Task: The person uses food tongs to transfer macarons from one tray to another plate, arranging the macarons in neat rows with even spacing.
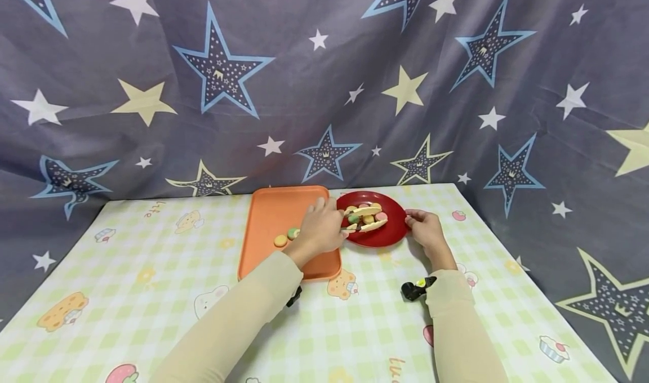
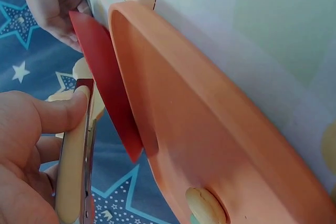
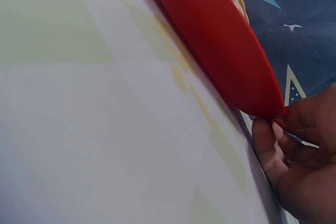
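Observation:
My left hand (image 1: 322, 225) grips a pair of tongs (image 2: 73, 166) with cream handles and metal arms. Their cream scalloped heads lie over the red plate (image 1: 375, 242), spread apart. Several small macarons (image 1: 381, 217) in pink, yellow and green show between and around the heads. At the plate's right side, my right hand (image 1: 427, 234) pinches the rim between thumb and fingers; the right wrist view shows this hold close up. Left of the plate is an orange tray (image 1: 276, 208), with a yellow macaron (image 1: 280, 240) and a green macaron (image 1: 292, 234) on it, near my left wrist.
A tablecloth (image 1: 167, 293) in green and white checks with cartoon prints covers the table. Behind and to the right hangs a grey curtain (image 1: 304, 90) with stars, close to the table's far edge. The tray's raised rim stands right beside the plate.

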